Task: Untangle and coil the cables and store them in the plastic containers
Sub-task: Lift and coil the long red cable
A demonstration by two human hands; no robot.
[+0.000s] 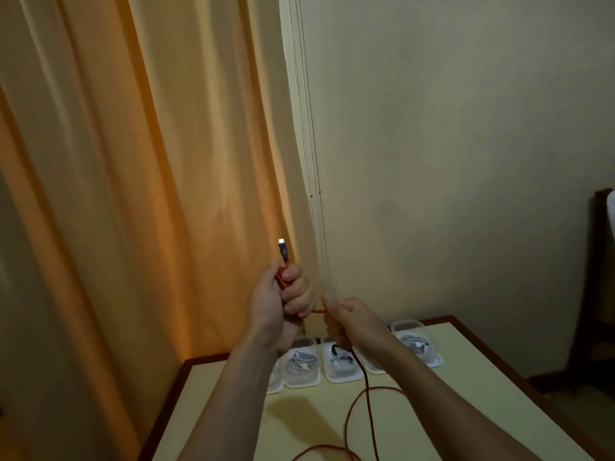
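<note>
Nearest, loose loops of the red cable point(357, 407) are lying on the cream surface point(466, 377) and rising to the hands: the left hand point(283, 301) is curling its grip round the stretch just below the upright connector point(283, 251), while the right hand point(349, 319) is pinching the strand just beside it. Beyond the hands, a row of plastic containers point(339, 364) is already holding coiled pale cables, so I judge most of the job done, with this red cable remaining to coil and store. Behind the surface, an orange curtain point(133, 161) and a plain wall point(466, 128) are closing off the room.
</note>
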